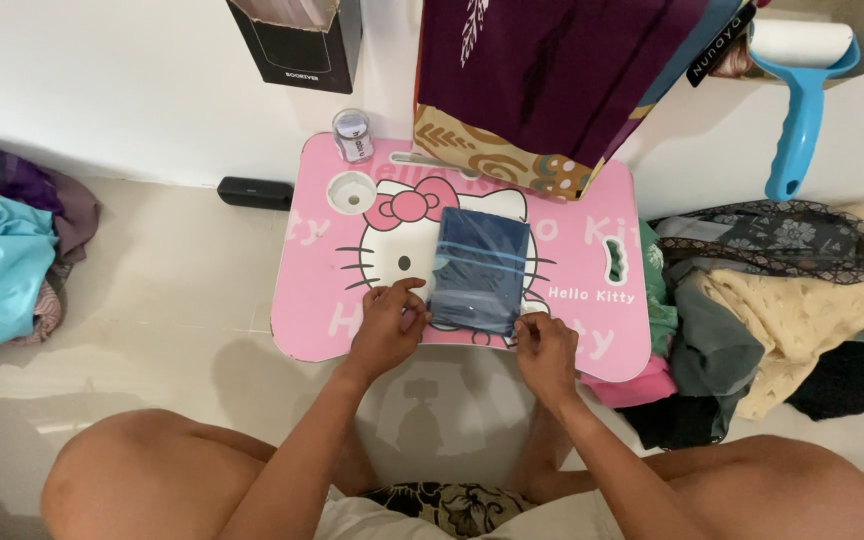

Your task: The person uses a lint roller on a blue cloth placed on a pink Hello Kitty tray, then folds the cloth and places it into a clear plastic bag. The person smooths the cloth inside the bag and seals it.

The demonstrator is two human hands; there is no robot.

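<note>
Your left hand and right hand pinch the bagged cloth's near corners at the table's near edge, probably sealing next.

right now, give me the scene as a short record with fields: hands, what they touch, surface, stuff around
left hand: fingers on the near left corner of the dark blue folded garment in a clear bag
right hand: pinching the bag's near right corner
surface: pink cartoon-cat lap table on the floor
on table: small clear jar at the far left corner
right of table: pile of clothes
on wall: blue lint roller
</note>
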